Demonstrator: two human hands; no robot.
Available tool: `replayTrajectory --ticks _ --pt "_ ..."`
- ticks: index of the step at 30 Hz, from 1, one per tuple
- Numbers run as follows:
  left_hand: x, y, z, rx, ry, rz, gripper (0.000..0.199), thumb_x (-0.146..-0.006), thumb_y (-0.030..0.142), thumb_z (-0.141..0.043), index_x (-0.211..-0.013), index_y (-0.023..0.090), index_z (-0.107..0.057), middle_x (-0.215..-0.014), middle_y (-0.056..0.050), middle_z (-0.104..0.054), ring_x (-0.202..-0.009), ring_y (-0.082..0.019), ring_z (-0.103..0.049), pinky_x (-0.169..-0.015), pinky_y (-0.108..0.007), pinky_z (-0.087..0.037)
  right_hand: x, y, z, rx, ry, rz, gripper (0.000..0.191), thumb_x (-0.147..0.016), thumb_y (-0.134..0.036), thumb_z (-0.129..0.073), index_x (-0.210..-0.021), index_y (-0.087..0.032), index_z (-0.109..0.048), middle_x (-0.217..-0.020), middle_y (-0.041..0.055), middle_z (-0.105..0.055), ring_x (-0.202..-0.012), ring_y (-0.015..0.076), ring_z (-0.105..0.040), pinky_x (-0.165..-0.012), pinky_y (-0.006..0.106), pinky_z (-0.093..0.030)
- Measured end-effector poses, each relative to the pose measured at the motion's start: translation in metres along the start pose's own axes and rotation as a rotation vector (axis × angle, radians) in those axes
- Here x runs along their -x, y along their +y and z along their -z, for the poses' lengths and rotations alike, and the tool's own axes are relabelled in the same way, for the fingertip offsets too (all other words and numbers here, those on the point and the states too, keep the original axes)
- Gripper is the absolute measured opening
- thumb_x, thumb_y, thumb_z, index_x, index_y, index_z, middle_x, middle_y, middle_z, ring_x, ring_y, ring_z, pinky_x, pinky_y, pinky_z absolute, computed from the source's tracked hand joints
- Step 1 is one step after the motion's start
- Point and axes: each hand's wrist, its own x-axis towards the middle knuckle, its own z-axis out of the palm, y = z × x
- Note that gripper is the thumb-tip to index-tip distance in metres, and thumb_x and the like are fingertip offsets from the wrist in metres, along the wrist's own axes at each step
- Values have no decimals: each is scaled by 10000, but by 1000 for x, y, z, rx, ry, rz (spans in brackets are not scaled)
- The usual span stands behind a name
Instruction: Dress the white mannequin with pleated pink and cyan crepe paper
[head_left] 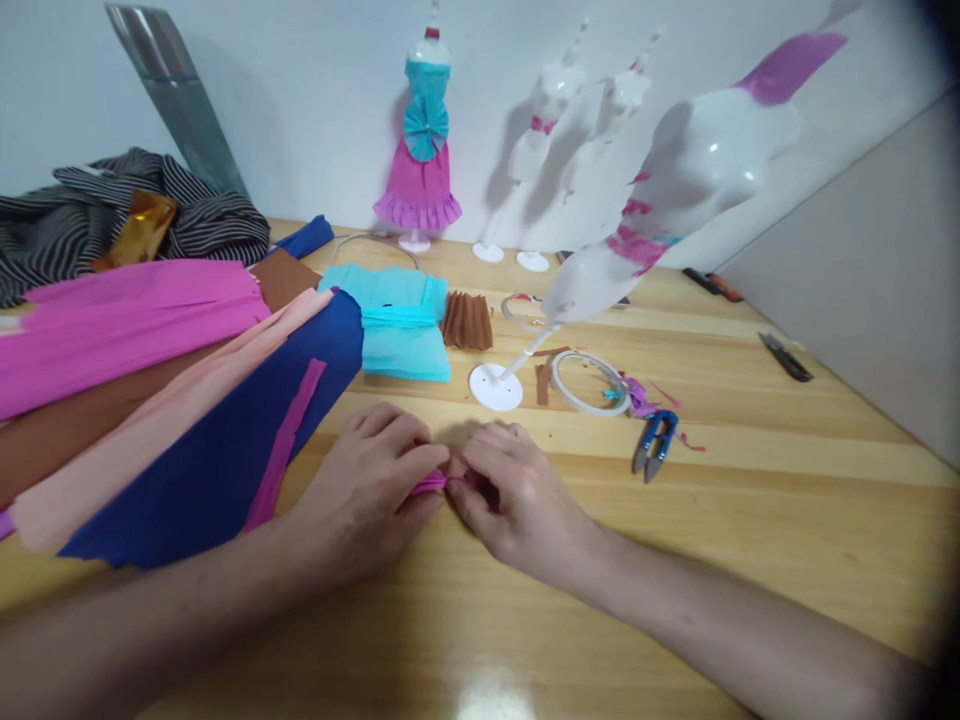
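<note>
Between my two hands, just above the table's middle, is a small piece of pink crepe paper (430,484) with fine folds. My left hand (375,485) is closed on its left part, thumb and fingers pinching. Close beside it, my right hand (514,490) pinches the other end, fingers curled in. Most of the piece is hidden behind the fingers. To the left, a narrow magenta strip (289,445) lies on a dark blue crepe sheet (217,470). A white mannequin (675,200) on a round base stands tilted in view beyond my right hand, with pink strips around it.
Blue thread snips (655,445) lie right of a white tape roll (592,383) and purple scraps (639,397). A cutter knife (784,358) rests farther right. Turquoise crepe (405,345) and pleated brown paper (466,320) lie ahead. A dressed mannequin (426,130) stands by the wall.
</note>
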Motion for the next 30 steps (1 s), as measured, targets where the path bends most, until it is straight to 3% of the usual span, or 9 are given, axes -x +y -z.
replayTrajectory --ticks 6,12,15,18,20,24,30 --pt "-1 -2 1 76 7 -4 184 -840 109 -541 -660 134 -570 -742 -58 -601 -793 -186 -493 -717 -325 -432 -1 1 0 -21 27 58 121 -783 -74 -515 -713 -171 -496 -660 -2 -499 -668 149 -446 -657 294 -291" --pt "0 -3 2 73 33 -10 211 -842 92 -529 -637 140 -516 -686 -34 -578 -753 -170 -482 -678 -294 -419 -1 -2 1 7 36 86 107 -775 -87 -511 -708 -170 -506 -665 6 -497 -683 160 -438 -666 306 -297" --pt "-1 -5 2 18 52 -43 215 -858 105 -518 -645 137 -523 -700 -42 -590 -763 -173 -484 -688 -299 -424 0 -6 4 59 45 91 39 -764 -145 -539 -795 -155 -560 -727 35 -525 -729 188 -448 -682 326 -305" --pt "-2 -7 0 -53 71 -115 245 -879 120 -492 -637 139 -525 -681 -38 -587 -751 -172 -481 -704 -311 -422 -1 -8 3 129 79 126 99 -777 -185 -553 -853 -138 -594 -762 57 -538 -759 205 -445 -693 342 -307" --pt "-2 -7 -2 -74 73 -167 264 -882 106 -473 -625 143 -518 -661 -28 -576 -730 -164 -477 -708 -313 -416 -1 -7 2 167 115 156 71 -808 -176 -536 -787 -141 -595 -728 49 -530 -741 196 -433 -689 342 -303" --pt "0 -8 -3 -59 96 -184 256 -871 84 -469 -626 147 -510 -661 -21 -576 -731 -159 -484 -715 -315 -412 -2 -6 -1 202 161 223 194 -841 -133 -499 -654 -151 -548 -661 26 -510 -698 167 -415 -693 338 -301" --pt "0 -5 -1 -59 146 -196 256 -874 87 -459 -633 161 -503 -662 -19 -571 -741 -162 -499 -761 -337 -440 -2 -8 -4 242 184 258 156 -798 -127 -533 -644 -151 -529 -653 18 -522 -697 163 -427 -700 345 -302"
